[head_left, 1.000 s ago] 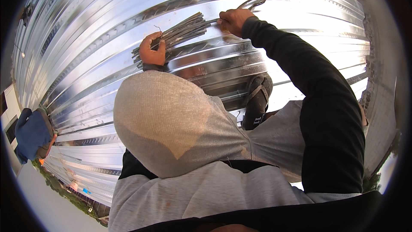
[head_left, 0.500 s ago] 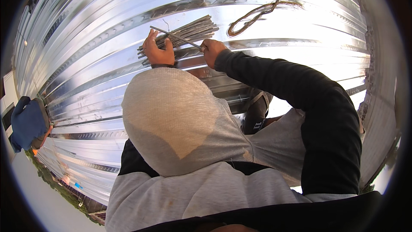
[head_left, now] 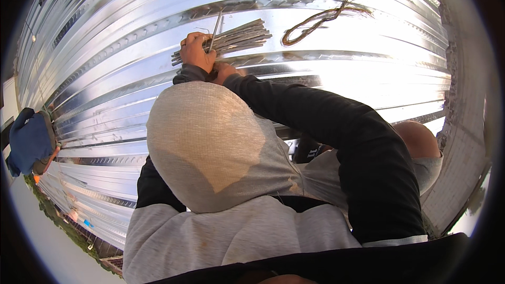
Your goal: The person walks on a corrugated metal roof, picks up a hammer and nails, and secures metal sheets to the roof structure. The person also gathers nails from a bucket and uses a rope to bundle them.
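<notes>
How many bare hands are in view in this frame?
2. The left hand grips the bundle of thin rods; the right hand sits just below it, partly hidden by the knee.

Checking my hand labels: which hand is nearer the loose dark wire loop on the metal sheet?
Right, narrowly. The right hand sits under the rod bundle, slightly closer to the wire loop; the left hand grips the bundle farther left.

Hard daylight floods the scene. The ribbed, silvery corrugated metal sheeting throws strong glare, blown out to near white at the upper right, where its ridges lose detail. A soft shadow falls across the lower part of the grey knitted hood. Focus is fairly sharp at the centre. The fisheye bends the straight ribs into arcs, and a dark circular vignette closes off the corners.
</notes>
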### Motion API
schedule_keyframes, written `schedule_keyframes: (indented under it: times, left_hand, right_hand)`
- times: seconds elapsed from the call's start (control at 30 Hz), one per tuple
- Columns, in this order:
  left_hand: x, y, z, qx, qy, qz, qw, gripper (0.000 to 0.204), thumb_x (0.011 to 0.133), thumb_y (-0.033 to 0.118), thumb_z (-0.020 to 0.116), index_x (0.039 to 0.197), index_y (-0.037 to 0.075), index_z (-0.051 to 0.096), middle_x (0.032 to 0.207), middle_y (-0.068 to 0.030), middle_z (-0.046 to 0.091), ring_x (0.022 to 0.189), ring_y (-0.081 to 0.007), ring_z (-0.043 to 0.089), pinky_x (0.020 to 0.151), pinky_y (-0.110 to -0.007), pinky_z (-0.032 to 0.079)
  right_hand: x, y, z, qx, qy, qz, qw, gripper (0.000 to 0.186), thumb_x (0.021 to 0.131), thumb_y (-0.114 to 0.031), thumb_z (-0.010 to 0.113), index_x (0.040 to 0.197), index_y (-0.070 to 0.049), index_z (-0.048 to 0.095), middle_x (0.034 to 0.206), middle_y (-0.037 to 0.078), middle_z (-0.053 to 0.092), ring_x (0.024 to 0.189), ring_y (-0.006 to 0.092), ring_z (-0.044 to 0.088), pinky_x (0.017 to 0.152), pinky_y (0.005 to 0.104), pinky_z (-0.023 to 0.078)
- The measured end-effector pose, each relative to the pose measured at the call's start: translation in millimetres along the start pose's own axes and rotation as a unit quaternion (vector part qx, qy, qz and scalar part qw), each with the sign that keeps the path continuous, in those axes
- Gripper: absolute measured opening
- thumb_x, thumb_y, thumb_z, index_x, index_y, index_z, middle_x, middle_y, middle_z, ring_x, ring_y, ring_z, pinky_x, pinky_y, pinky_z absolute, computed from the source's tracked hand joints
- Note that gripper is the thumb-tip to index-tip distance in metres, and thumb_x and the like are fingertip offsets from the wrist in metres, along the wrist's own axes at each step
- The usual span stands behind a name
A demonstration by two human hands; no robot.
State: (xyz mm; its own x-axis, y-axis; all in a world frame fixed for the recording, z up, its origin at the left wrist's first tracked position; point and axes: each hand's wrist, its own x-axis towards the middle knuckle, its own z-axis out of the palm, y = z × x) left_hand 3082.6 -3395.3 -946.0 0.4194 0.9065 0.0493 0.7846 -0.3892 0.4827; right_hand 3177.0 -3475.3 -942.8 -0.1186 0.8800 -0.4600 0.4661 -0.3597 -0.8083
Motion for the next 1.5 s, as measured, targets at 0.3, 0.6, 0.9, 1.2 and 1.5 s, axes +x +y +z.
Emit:
schedule_keyframes:
  times: [0.3,0.6,0.9,1.2,1.5]
  left_hand:
    - [18.1,-5.9,-26.7,-0.090,-0.142,0.068,0.983,0.041,0.070,-0.006,0.063,0.110,0.001,0.055,0.112,-0.0120,0.050,0.097,-0.0322,0.056,0.084,-0.035,0.046]
    - [17.6,0.6,-49.1,-0.013,-0.203,0.080,0.976,0.036,0.076,-0.001,0.060,0.111,0.002,0.054,0.115,-0.0102,0.051,0.102,-0.0300,0.057,0.087,-0.037,0.047]
    - [22.7,-2.2,-47.7,0.172,-0.183,0.158,0.955,0.028,0.075,0.004,0.063,0.102,0.005,0.056,0.104,-0.0095,0.058,0.095,-0.0302,0.059,0.081,-0.040,0.049]
    - [68.7,7.1,-57.9,0.242,-0.372,0.200,0.874,0.031,0.073,0.000,0.060,0.103,0.005,0.053,0.090,-0.0140,0.065,0.084,-0.0331,0.063,0.073,-0.043,0.049]
    - [76.2,-3.5,-45.3,0.283,-0.270,0.290,0.873,0.013,0.079,0.004,0.054,0.091,0.008,0.057,0.079,-0.0129,0.066,0.076,-0.0298,0.064,0.078,-0.042,0.045]
  right_hand:
    - [20.5,-11.3,-106.1,-0.319,0.172,-0.137,0.922,0.030,0.078,-0.012,0.057,0.107,-0.011,0.059,0.114,0.009,0.058,0.111,0.0268,0.051,0.091,0.0430,0.042]
    - [70.3,3.8,-119.8,-0.501,0.057,-0.243,0.829,0.026,0.082,-0.030,0.062,0.103,-0.014,0.059,0.105,0.005,0.058,0.110,0.0208,0.051,0.088,0.0383,0.039]
    - [61.1,4.5,-118.8,-0.491,0.057,-0.219,0.841,0.018,0.088,-0.022,0.052,0.102,-0.016,0.063,0.109,0.008,0.059,0.107,0.0242,0.055,0.092,0.0401,0.040]
    - [29.6,8.4,-106.3,-0.499,0.079,-0.176,0.845,0.021,0.086,-0.013,0.050,0.105,-0.009,0.058,0.104,0.011,0.058,0.098,0.0262,0.058,0.084,0.0379,0.047]
    - [6.5,3.0,-77.5,-0.498,0.142,-0.188,0.835,0.016,0.085,-0.017,0.052,0.096,-0.007,0.059,0.094,0.009,0.057,0.091,0.0238,0.058,0.077,0.0401,0.048]
